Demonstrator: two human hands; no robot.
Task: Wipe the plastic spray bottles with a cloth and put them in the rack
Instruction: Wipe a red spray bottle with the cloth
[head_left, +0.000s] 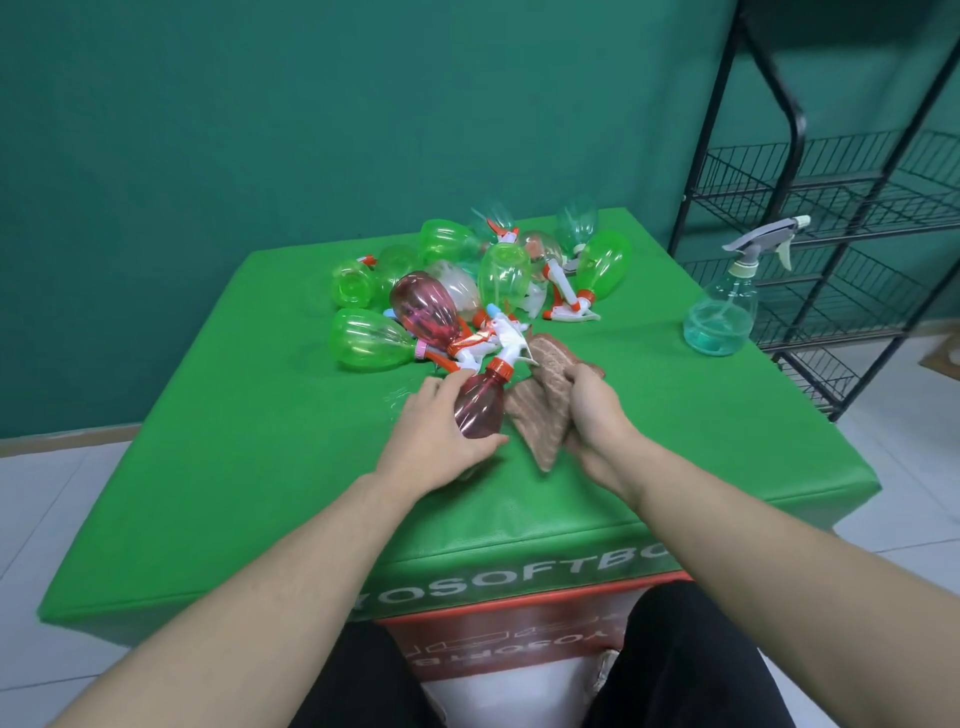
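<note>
Left hand: the left hand curls around the body of a dark red spray bottle lying on the green padded table, its orange collar and white trigger head pointing away from the person
Right hand: the right hand bunches a brown cloth just beside the bottle, fingers closed into its folds; the two hands sit near each other but do not touch
Handling: the bottle looks empty and thin-walled, so likely light, a little springy under pressure and slick where smooth (the ribbed belly should offer the surest hold, with the neck under the collar as a second option); the cloth is soft and will drape to the curves
Waiting pile: more green, clear and red bottles lie heaped behind, tangled head to body
Rack: a black wire rack stands to the right of the table, and no bottle can be made out on its shelves
Also present: a pale upright sprayer holding blue-green liquid stands near the table's right edge
Hard to read: the left palm hides the bottle's near side, the pile's exact count is unclear, and the rack is cut off by the frame
</note>
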